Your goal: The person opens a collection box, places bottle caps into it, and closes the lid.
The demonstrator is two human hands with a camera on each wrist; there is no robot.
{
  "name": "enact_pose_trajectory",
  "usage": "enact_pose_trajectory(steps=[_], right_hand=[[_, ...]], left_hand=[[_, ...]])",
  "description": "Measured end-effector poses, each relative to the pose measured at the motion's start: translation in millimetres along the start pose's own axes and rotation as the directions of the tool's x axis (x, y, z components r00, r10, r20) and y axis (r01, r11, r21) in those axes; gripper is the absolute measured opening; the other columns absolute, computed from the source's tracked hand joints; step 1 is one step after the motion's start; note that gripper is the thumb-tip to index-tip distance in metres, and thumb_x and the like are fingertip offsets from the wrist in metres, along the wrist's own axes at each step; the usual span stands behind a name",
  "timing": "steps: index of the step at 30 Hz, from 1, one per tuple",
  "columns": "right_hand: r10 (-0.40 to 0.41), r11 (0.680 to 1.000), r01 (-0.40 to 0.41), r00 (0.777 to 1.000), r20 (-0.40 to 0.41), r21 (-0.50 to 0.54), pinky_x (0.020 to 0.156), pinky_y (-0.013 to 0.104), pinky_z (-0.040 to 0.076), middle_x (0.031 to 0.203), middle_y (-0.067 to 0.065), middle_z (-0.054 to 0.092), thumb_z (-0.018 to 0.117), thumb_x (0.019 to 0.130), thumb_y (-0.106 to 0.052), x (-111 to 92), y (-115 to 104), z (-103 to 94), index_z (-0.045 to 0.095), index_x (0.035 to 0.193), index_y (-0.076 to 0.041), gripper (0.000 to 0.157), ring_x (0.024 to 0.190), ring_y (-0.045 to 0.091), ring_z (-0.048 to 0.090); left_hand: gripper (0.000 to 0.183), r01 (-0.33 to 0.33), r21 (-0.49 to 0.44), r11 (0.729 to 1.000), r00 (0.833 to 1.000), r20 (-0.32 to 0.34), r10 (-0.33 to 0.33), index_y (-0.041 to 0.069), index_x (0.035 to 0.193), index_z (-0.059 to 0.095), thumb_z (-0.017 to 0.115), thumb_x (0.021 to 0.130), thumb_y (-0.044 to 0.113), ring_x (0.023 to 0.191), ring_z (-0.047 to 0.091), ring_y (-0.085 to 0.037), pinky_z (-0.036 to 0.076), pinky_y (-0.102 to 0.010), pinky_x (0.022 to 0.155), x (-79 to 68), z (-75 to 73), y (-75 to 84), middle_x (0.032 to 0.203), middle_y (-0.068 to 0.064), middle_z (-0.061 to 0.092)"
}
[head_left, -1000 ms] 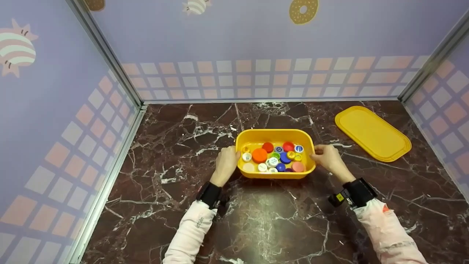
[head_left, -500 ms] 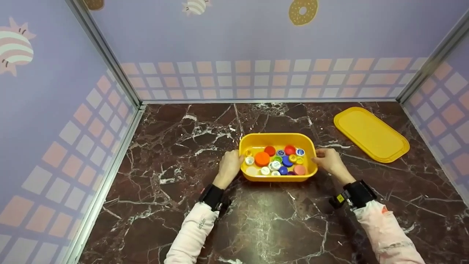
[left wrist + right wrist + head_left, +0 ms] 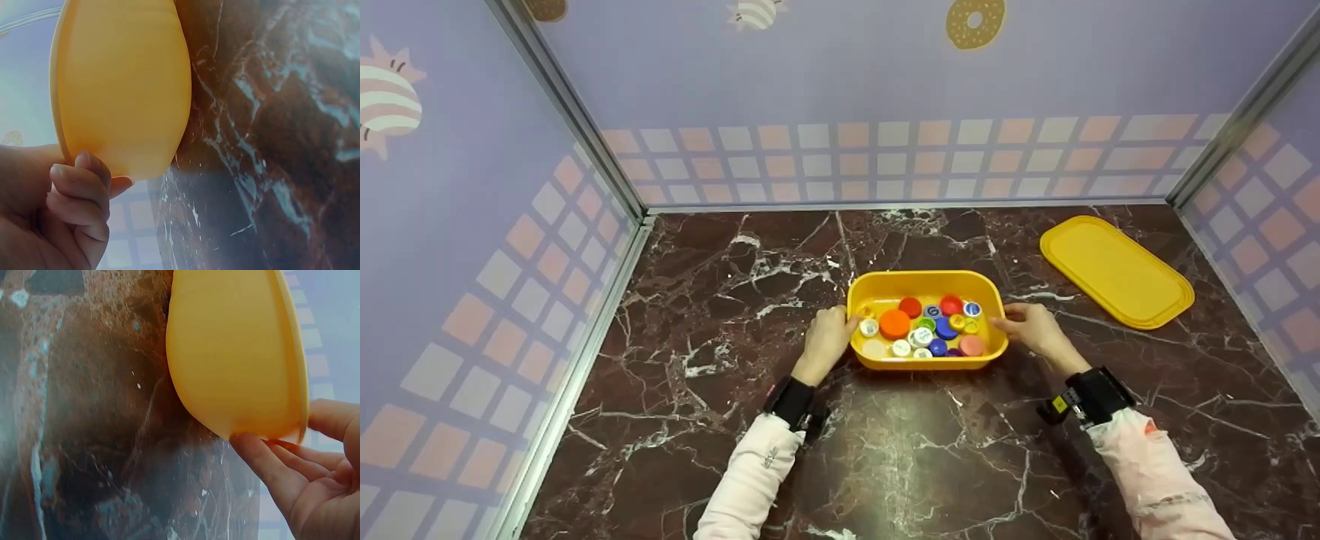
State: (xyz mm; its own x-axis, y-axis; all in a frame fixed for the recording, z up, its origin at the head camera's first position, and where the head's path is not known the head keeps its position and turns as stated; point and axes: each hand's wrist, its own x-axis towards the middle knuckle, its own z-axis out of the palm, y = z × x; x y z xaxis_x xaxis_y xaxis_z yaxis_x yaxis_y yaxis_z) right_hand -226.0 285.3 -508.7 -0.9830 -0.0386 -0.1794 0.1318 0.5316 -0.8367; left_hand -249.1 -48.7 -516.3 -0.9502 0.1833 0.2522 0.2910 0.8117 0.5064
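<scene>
A yellow plastic container [image 3: 927, 280] without its lid stands between my two hands in the head view. Inside lie several bottle caps, among them a large orange cap [image 3: 895, 325], a red cap [image 3: 910, 307] and a blue cap [image 3: 946, 328]. My left hand [image 3: 826, 337] pinches the container's left end, thumb over the rim and curled fingers outside, as the left wrist view shows. At the right end my right hand [image 3: 1037, 330] pinches the rim likewise; in the right wrist view its fingers touch the outer wall. The thumb tips are hidden in both wrist views.
A yellow lid [image 3: 1117, 271] lies flat at the back right of the dark marbled table [image 3: 720, 420]. Purple panels with pink and white squares close in the back wall [image 3: 900, 82] and both sides.
The container has come slightly toward me and to the right, with both hands still at its ends. During the last half second it has hardly moved. The lid stays in place.
</scene>
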Motion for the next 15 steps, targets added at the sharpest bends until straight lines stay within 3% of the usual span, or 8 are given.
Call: enact_pose_trajectory(steps=[6, 9, 15], right_hand=[[-0.019, 0.993, 0.026, 0.998, -0.065, 0.116, 0.069, 0.036, 0.050, 0.101, 0.034, 0.055, 0.049, 0.094, -0.021, -2, 8, -34.3, 0.047, 0.115, 0.019, 0.045, 0.086, 0.035, 0.061], [-0.011, 0.995, 0.023, 0.992, -0.127, 0.093, 0.065, 0.034, 0.051, 0.095, 0.033, 0.057, 0.047, 0.094, -0.022, -4, 16, -59.4, 0.047, 0.112, 0.020, 0.046, 0.078, 0.031, 0.063], [0.028, 0.999, -0.031, 0.974, -0.225, -0.011, 0.058, 0.029, 0.051, 0.078, 0.018, 0.063, 0.046, 0.094, -0.021, -11, 38, -97.6, 0.050, 0.108, 0.021, 0.044, 0.063, 0.016, 0.062]], left_hand=[[0.027, 0.055, -0.013, 0.998, 0.998, -0.010, -0.055, 0.004, 0.077, 0.062, 0.056, 0.090, 0.028, 0.061, 0.061, -0.030, 0.044, -0.040, 0.049, -2.5, -8.4, -2.4, 0.069, -0.013, 0.062], [0.026, 0.065, -0.015, 0.998, 0.998, -0.016, -0.065, 0.005, 0.078, 0.062, 0.055, 0.090, 0.027, 0.056, 0.059, -0.027, 0.043, -0.038, 0.047, -5.8, -14.3, -6.5, 0.065, -0.009, 0.060], [0.023, 0.035, -0.002, 0.999, 0.999, -0.028, -0.035, 0.006, 0.077, 0.062, 0.056, 0.090, 0.024, 0.048, 0.052, -0.021, 0.039, -0.033, 0.043, -13.7, -21.6, -14.0, 0.058, -0.003, 0.054]])
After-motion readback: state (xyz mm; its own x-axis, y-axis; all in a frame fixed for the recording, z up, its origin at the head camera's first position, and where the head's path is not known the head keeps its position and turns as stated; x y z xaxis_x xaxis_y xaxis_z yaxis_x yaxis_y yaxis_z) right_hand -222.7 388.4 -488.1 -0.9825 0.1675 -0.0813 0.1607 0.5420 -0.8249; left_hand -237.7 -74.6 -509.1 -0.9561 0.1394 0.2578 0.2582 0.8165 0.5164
